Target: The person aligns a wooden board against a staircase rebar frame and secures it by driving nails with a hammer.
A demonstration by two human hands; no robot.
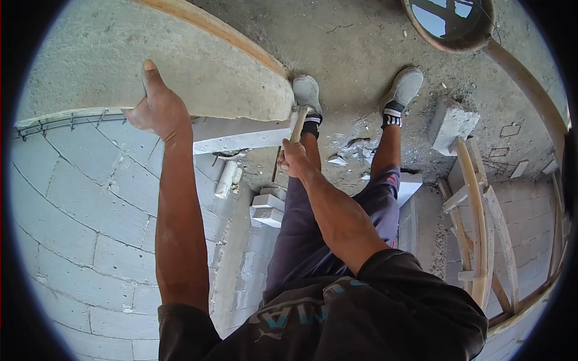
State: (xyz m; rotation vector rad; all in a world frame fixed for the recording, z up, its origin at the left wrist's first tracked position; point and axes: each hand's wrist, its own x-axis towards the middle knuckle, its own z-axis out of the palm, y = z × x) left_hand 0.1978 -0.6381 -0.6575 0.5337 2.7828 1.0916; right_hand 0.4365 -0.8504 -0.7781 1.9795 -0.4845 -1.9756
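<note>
My left hand (159,111) is at the near edge of a thick grey concrete slab (198,78). Its thumb lies stretched on the slab's face while the fingers bend over the edge, their tips hidden. Closed around a light wooden handle is my right hand (293,159), just below the slab's right end. The tool looks like a hammer (298,125); its small metal head is beside my shoe and hard to make out. Under the slab, a pale block (241,141) extends toward the right hand.
A grey block wall (108,198) fills the left side. White block pieces (268,207) and rubble (358,150) lie around my feet. To the right are a wooden frame (475,222), a rough block (456,123) and a round container (481,39) holding reflective liquid.
</note>
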